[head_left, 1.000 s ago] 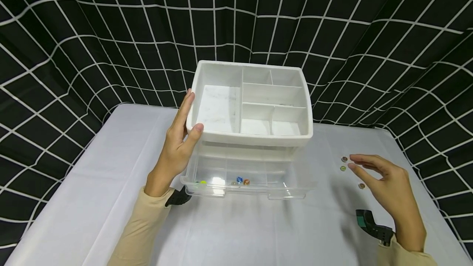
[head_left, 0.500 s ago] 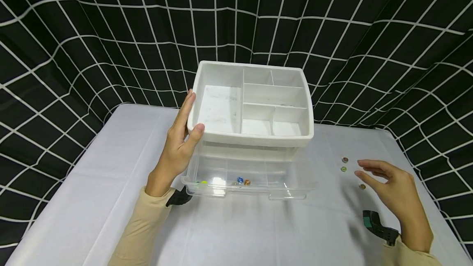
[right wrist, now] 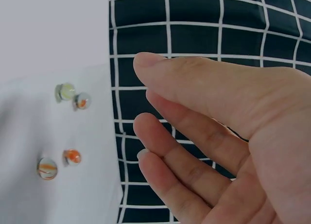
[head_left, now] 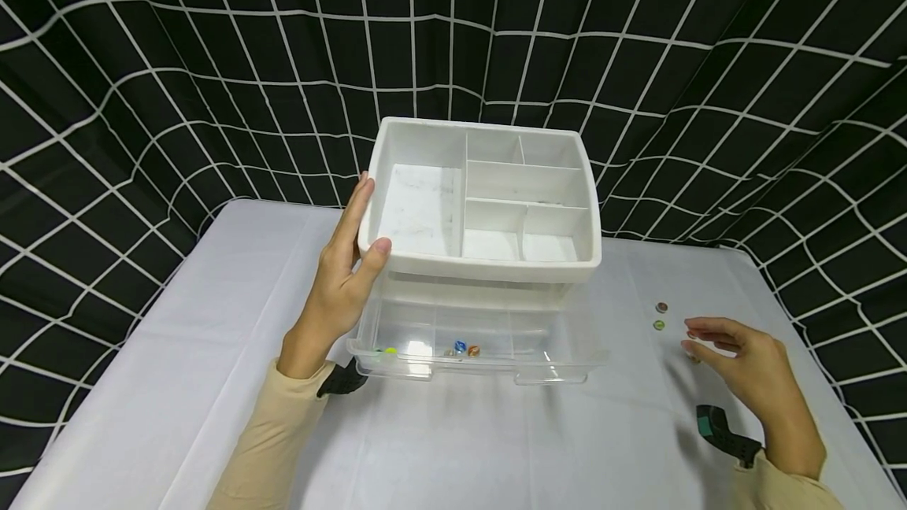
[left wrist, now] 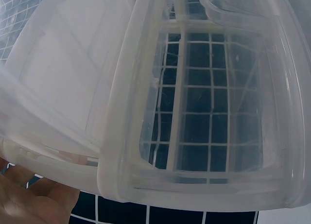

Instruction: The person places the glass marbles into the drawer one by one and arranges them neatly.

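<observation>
My left hand (head_left: 338,278) rests along the left side of a white compartmented organizer (head_left: 489,267), its thumb on the front corner of the rim. Beneath it, a transparent drawer (head_left: 496,321) stands pulled out. Inside the drawer lie several marbles, among them a blue marble (head_left: 460,346), an orange marble (head_left: 473,351) and a yellow one (head_left: 390,351). Over the table at right, my right hand (head_left: 754,364) hovers with thumb and fingers bent and apart, holding nothing. Near its fingertips lie a green marble (right wrist: 67,91), a clear-orange marble (right wrist: 82,100), an orange one (right wrist: 73,157) and a striped marble (right wrist: 47,168).
A white cloth (head_left: 439,447) covers the table. Black curtain (head_left: 453,46) with a white grid surrounds the back and sides. The organizer's upper tray has one large compartment (head_left: 418,211) at left and several smaller ones at right.
My right hand has shifted right and slightly toward me, away from the two farther marbles and over the nearer one. The left hand, organizer and drawer stay put.
</observation>
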The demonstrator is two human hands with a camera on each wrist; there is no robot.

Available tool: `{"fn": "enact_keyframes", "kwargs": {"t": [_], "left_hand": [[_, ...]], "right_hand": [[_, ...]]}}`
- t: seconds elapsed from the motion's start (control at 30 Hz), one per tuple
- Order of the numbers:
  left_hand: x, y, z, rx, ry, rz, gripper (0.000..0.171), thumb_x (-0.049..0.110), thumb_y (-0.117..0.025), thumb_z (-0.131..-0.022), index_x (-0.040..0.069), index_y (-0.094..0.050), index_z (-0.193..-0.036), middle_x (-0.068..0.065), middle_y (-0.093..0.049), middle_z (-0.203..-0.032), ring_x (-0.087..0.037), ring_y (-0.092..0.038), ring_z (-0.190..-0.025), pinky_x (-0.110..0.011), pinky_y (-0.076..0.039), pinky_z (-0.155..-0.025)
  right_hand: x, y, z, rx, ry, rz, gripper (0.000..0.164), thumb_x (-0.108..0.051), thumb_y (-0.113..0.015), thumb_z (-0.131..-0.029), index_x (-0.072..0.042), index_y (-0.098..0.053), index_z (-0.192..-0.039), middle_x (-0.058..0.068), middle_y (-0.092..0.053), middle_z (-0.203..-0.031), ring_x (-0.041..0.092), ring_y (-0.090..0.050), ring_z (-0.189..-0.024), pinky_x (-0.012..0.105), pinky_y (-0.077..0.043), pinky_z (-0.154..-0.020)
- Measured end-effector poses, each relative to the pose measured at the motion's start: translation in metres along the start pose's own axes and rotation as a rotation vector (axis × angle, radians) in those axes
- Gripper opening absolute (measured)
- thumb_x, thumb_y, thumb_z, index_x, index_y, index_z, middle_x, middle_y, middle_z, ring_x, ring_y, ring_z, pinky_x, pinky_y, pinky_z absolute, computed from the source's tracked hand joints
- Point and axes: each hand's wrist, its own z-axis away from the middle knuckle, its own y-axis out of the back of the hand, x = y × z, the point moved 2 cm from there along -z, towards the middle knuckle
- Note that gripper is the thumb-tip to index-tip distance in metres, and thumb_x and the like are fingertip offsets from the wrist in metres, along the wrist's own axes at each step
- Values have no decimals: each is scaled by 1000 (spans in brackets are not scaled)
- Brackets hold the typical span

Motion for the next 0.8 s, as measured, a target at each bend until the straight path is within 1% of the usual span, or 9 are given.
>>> {"fn": "enact_keyframes", "kwargs": {"t": [0.07,0.13,0.2,0.23,0.37,0.53,0.7,0.8], "left_hand": [[0,0,0,2,-1,-3,66,0,-46,-98,8,-20,-159,-2,-14,-167,-17,-16,-154,-23,-24,-122],[0,0,0,3,-2,-7,66,0,-46,-98,8,-21,-159,-2,-14,-167,-17,-16,-154,-23,-24,-122],[0,0,0,2,-1,-4,66,0,-46,-98,8,-21,-159,-2,-14,-167,-17,-17,-154,-22,-25,-122],[0,0,0,2,-1,-2,66,0,-46,-98,8,-21,-159,-2,-13,-168,-17,-17,-154,-22,-25,-121],[0,0,0,0,-3,2,66,0,-46,-98,7,-20,-159,-3,-13,-168,-18,-17,-154,-21,-26,-121],[0,0,0,1,-4,7,66,-1,-46,-98,7,-20,-158,-4,-13,-168,-19,-19,-154,-20,-28,-119],[0,0,0,1,-2,16,66,-1,-46,-98,7,-21,-158,-3,-13,-167,-20,-20,-153,-21,-28,-119],[-1,0,0,3,0,20,66,-1,-46,-98,7,-21,-158,-3,-13,-167,-19,-21,-153,-21,-29,-119]], "right_hand": [[3,-1,0,2,7,-3,28,-7,-83,-77,-2,-75,-103,7,-76,-86,-31,-45,-78,-4,-40,-65],[6,-2,0,1,15,-4,27,-6,-83,-76,-2,-75,-102,11,-76,-87,-31,-45,-77,-4,-40,-65],[9,-3,0,-4,15,1,26,-6,-83,-76,-1,-76,-101,19,-75,-89,-32,-44,-77,-4,-40,-65],[10,-4,1,-12,10,4,26,-6,-83,-76,-1,-75,-101,21,-74,-90,-32,-43,-77,-4,-40,-65],[18,-8,3,-58,-26,17,27,-7,-82,-78,1,-75,-103,24,-74,-94,-29,-42,-76,-3,-39,-64],[25,-12,5,-109,-79,45,29,-13,-81,-81,1,-74,-106,24,-74,-97,-27,-40,-75,-1,-39,-63],[31,-14,6,-160,-148,54,31,-18,-79,-84,2,-73,-107,27,-71,-107,-27,-37,-75,4,-39,-61],[35,-15,6,-183,-169,64,33,-18,-79,-84,3,-73,-108,27,-71,-107,-26,-37,-73,9,-40,-59]]}}
